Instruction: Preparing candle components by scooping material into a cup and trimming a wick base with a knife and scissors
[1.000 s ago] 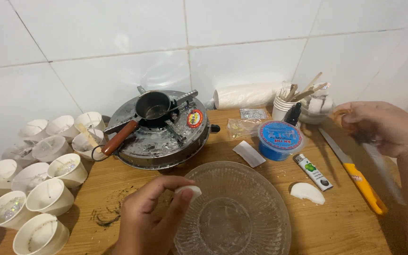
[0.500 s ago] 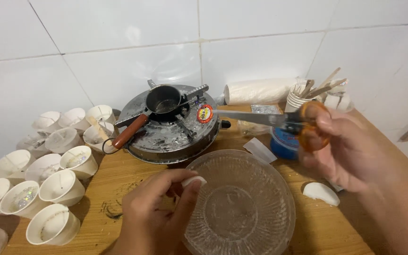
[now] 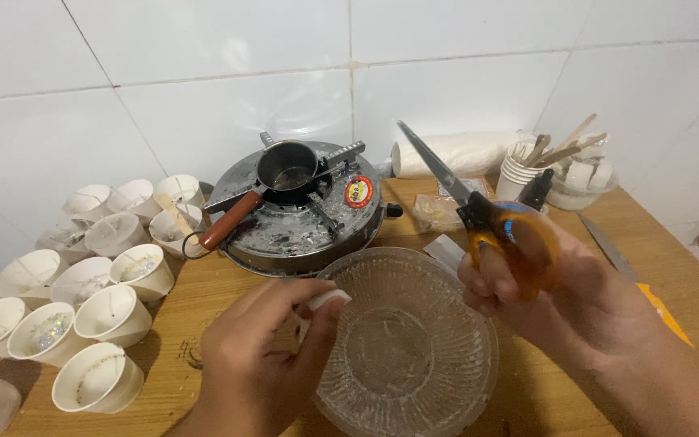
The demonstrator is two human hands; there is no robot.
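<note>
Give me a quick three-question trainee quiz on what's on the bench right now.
1. True or false: the right hand holds orange-handled scissors.
2. What does the left hand pinch over the glass dish? A) small white piece B) lighter C) wooden stick
3. What sits on the round stove?

Key: 1. True. 2. A, the small white piece. 3. A small metal pot with a reddish-brown handle.

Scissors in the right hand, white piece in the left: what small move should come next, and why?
Probably bring the scissors down to the white piece. The right hand holds them by the orange handles, blades closed and pointing up and away. The left hand pinches the piece over the rim of the glass dish, which would catch the cuttings.
</note>
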